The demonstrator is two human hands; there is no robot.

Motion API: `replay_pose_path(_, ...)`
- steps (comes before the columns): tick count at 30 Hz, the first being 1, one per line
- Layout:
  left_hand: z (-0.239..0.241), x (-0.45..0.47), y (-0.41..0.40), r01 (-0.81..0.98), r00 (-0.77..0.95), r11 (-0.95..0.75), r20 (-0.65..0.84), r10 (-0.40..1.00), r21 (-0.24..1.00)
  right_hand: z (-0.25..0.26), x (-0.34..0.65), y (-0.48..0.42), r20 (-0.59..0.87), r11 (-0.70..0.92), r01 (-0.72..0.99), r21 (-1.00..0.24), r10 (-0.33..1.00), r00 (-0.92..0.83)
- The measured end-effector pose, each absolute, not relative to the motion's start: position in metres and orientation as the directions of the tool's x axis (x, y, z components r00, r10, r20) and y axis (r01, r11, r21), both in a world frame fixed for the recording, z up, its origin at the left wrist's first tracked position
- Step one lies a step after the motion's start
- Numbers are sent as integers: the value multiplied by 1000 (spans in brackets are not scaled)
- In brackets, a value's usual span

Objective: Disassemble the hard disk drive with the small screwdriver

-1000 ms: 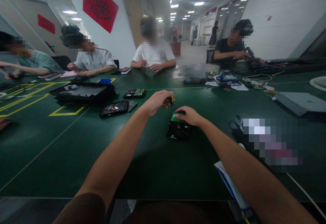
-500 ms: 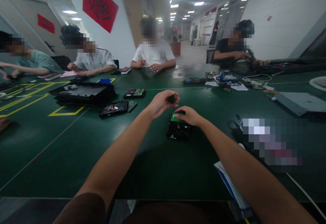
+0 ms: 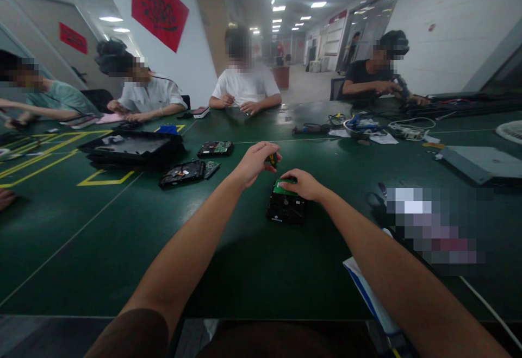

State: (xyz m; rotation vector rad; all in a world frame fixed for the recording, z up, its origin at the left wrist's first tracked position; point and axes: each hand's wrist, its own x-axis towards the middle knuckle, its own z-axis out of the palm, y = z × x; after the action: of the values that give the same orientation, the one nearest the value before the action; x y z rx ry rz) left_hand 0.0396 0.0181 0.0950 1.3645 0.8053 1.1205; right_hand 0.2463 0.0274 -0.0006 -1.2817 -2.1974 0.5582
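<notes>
A black hard drive (image 3: 286, 209) lies on the green table in front of me, with a green circuit board (image 3: 281, 188) at its far end. My right hand (image 3: 305, 184) grips the drive's far right side, its thumb lying over the board. Just beyond the board, my left hand (image 3: 258, 163) is closed around the black and yellow handle of a screwdriver (image 3: 272, 158). The screwdriver's shaft and tip are hard to make out.
To the left lie another hard drive (image 3: 182, 174), a loose circuit board (image 3: 211, 169), a drive with its board showing (image 3: 216, 149) and a black tray (image 3: 134, 149). Cables (image 3: 362, 125) and a grey metal case (image 3: 481, 163) are on the right. Several people sit across the table.
My left hand has tilted and shifted slightly left, with the screwdriver handle turning in its fingers. My right hand and the hard drive stay in place.
</notes>
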Motion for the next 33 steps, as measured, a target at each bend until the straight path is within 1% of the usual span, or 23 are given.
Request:
replay_pose_path(3, 92, 43, 19, -247, 338, -53, 137, 931, 968, -1, 247, 28, 233, 466, 663, -586, 881, -412)
replay_pose_path(5, 90, 45, 19, -269, 354, -42, 139, 925, 962, -1, 247, 28, 225, 457, 665, -590, 885, -408)
replay_pose_path(7, 90, 44, 20, -228, 358, -86, 166, 919, 970, 1, 246, 27, 219, 452, 664, -595, 887, -407)
replay_pose_path(10, 93, 40, 20, -108, 344, -179, 206, 916, 978, 3, 246, 26, 219, 451, 667, -593, 887, -405)
replay_pose_path(12, 95, 37, 20, -50, 335, -195, 200, 921, 980, 3, 246, 25, 220, 452, 670, -589, 888, -405)
replay_pose_path(14, 97, 36, 19, -40, 342, -169, 172, 924, 985, 3, 247, 26, 218, 452, 671, -588, 887, -407)
replay_pose_path(17, 96, 36, 18, -106, 377, -90, 124, 918, 990, 1, 247, 27, 223, 454, 671, -586, 886, -405)
replay_pose_path(20, 93, 40, 18, -193, 407, -31, 108, 907, 981, -2, 247, 28, 234, 462, 664, -587, 883, -408)
replay_pose_path(26, 90, 45, 18, -288, 398, 46, 76, 914, 957, -3, 248, 28, 240, 462, 661, -591, 883, -403)
replay_pose_path(29, 90, 42, 20, -248, 397, 23, 80, 914, 968, -1, 248, 28, 231, 466, 665, -583, 880, -415)
replay_pose_path(33, 95, 37, 22, -100, 392, -84, 117, 913, 991, 0, 248, 28, 219, 460, 668, -585, 882, -416)
